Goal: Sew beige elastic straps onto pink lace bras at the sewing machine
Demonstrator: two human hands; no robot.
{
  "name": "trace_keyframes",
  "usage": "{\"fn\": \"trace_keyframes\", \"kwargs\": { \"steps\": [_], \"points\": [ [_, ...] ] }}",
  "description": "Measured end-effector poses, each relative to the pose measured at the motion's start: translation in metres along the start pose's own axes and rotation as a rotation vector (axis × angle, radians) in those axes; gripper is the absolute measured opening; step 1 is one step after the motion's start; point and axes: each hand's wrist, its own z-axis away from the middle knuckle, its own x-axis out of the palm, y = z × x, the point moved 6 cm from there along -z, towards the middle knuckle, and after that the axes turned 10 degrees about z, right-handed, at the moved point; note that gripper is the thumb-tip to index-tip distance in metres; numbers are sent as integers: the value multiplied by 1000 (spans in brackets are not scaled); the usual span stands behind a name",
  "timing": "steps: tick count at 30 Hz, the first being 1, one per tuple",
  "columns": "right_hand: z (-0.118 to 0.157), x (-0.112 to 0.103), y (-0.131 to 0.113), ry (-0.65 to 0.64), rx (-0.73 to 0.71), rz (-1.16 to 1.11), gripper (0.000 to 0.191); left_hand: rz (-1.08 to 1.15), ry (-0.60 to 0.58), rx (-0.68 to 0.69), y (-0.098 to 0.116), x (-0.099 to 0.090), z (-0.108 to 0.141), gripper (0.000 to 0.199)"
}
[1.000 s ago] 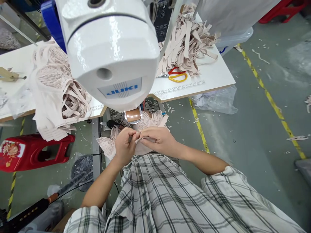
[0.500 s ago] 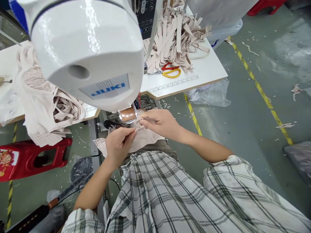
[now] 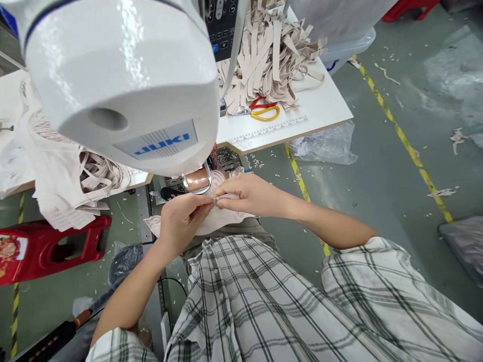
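Note:
In front of the sewing machine head, a pale beige garment piece with lace at its edges hangs over my lap. My left hand is closed, thumb and forefinger pinching the garment's upper edge. Meeting it fingertip to fingertip, my right hand is closed on a pale fabric strap that shows between its fingers. Just beyond the fingertips sits the machine's copper-coloured front plate. The exact spot where strap and garment meet is covered by my fingers.
Loose beige straps are heaped on the white table, near scissors with red and yellow handles. More beige garments drape over the left table edge. A red stool stands at left; a plastic bag hangs at right.
My hands have come together, fingertips now touching where a small gap was. Both have dropped slightly toward my body, and the right forearm sits a little lower. The view has shifted slightly.

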Motion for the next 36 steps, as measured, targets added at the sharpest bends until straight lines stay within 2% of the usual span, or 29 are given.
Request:
{"fn": "trace_keyframes", "kwargs": {
  "steps": [3,6,8,10,12,14,18,20,24,27,29,31,36],
  "points": [
    [-1,-1,-1,5,-20,47,18,60,-52,-85,-7,0,-4,11],
    [-1,-1,-2,-2,-22,86,19,83,-153,-155,-14,2,-9,18],
    [-2,-1,-3,-4,-17,95,19,-3,-224,-128,-14,5,-12,22],
    [-3,-4,-4,29,-7,109,18,-145,-242,-65,-11,6,-15,31],
    [-7,-9,-6,100,-13,144,18,-243,-206,-31,-8,6,-16,35],
    [-15,-13,-7,154,-30,161,18,-227,-138,-60,-10,4,-15,36],
    [-40,-15,0,128,10,165,18,-213,49,-180,-30,-7,-4,27],
    [-50,-14,3,87,44,227,20,-314,51,-111,-40,-11,2,25],
    [-57,-14,-3,25,62,309,25,-448,-35,138,-54,-12,6,30],
    [-55,-15,-8,0,74,332,26,-436,-116,144,-62,-11,2,34],
    [-52,-14,-7,11,72,348,26,-441,-145,124,-61,-9,-2,36],
    [-46,-11,-3,105,48,387,27,-479,-136,122,-52,-7,-3,37],
    [-20,7,4,529,-77,574,22,-572,-97,101,-35,-3,0,37]
  ]
}}
